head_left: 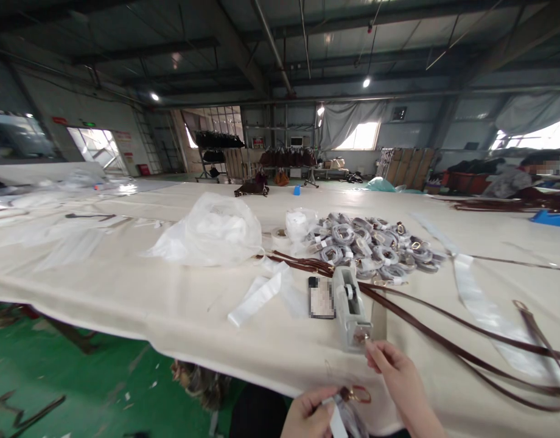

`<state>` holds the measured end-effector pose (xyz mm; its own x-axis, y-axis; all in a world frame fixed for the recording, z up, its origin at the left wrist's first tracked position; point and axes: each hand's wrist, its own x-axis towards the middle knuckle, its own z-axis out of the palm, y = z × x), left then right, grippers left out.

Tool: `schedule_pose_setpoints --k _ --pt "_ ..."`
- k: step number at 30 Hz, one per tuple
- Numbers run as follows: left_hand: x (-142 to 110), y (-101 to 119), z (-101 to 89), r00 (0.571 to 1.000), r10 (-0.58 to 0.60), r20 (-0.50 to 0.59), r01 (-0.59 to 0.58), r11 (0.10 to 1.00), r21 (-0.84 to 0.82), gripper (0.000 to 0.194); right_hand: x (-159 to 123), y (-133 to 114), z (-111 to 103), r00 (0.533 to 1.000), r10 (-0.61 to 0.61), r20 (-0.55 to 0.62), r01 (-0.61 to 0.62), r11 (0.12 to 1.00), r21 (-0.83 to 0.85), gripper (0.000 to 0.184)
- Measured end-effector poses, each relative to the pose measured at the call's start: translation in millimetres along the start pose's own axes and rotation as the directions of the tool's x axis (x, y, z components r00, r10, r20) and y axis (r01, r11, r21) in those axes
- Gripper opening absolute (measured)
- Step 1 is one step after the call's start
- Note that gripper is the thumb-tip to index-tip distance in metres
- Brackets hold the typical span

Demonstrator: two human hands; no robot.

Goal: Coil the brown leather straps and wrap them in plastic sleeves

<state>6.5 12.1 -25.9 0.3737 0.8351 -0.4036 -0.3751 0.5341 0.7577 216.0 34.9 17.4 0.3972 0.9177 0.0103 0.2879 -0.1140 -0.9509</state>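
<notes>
Near the table's front edge, my left hand (311, 413) is closed around a coiled strap in clear plastic wrap (348, 420). A gold-coloured metal clasp (360, 394) sticks out of the strap's top toward the right. My right hand (392, 365) pinches the end of the tape at the front cutting edge of a pale grey tape dispenser (352, 313); the tape itself is barely visible. Just left of the dispenser lies a phone (321, 298). Behind it spreads a pile of coiled, plastic-wrapped straps (366, 243).
Long brown straps (426, 328) run across the right of the table (179, 298). White plastic sleeves (262, 292) and a large clear bag (211, 231) lie to the left. Another person (526, 173) is at the far right. Racks of bags (287, 159) stand behind.
</notes>
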Motion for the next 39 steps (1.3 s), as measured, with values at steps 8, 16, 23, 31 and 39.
schedule_pose_setpoints --k 8,16,23,31,39 --pt "-8.9 8.5 17.0 0.993 0.081 -0.086 -0.076 0.995 0.066 0.078 4.3 8.6 -8.0 0.998 0.057 0.038 -0.059 0.997 0.058 0.042" --pt "-28.7 26.7 43.2 0.966 0.144 -0.213 -0.11 0.981 0.162 0.062 -92.4 -11.1 -7.4 0.936 0.117 0.332 -0.226 0.924 0.309 0.039" --pt "-35.0 27.7 51.2 0.96 0.187 -0.208 -0.141 0.965 0.221 0.053 -109.0 -18.7 7.1 0.874 0.228 0.428 -0.399 0.84 0.368 0.047" --pt "-37.6 27.1 52.0 0.966 0.198 -0.168 -0.162 0.965 0.204 0.053 -104.0 -11.4 20.5 0.854 0.307 0.42 -0.442 0.854 0.275 0.056" --pt "-41.7 35.7 55.7 0.974 0.178 -0.143 -0.146 0.967 0.211 0.059 -99.5 -4.6 20.6 0.842 0.256 0.475 -0.416 0.868 0.271 0.055"
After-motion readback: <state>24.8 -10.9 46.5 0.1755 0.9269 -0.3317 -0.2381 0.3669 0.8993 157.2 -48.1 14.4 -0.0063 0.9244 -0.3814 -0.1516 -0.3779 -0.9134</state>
